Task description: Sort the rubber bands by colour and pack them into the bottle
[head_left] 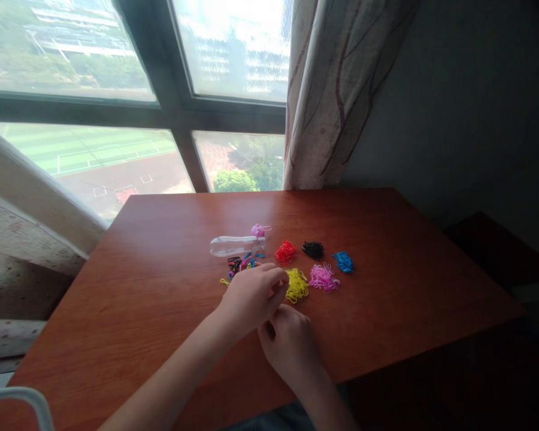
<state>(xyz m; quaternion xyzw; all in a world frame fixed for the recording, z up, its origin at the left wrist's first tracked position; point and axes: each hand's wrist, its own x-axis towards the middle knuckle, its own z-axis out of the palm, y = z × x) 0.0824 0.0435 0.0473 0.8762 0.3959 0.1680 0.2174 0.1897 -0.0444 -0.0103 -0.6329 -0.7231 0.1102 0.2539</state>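
Observation:
My left hand (pixel 259 292) is closed with its fingers curled, just left of a pile of yellow rubber bands (pixel 297 286) and partly in front of it. Close below it, my right hand (pixel 291 336) is also closed, thumb and fingers drawn together. Whatever either hand holds is too small or hidden to make out. Behind the left hand lies a mixed pile of coloured rubber bands (pixel 239 264), partly covered by that hand. Sorted piles of red bands (pixel 285 252), black bands (pixel 313 250), blue bands (pixel 343 261) and pink bands (pixel 324 278) lie beyond and to the right.
A clear plastic bottle (pixel 236 246) lies on its side behind the mixed pile, with a pink cap (pixel 257 230) by its neck. Everything rests on a brown wooden table (pixel 408 287). A window and a curtain (pixel 323 90) stand behind it; a white curved bar (pixel 22 394) shows at lower left.

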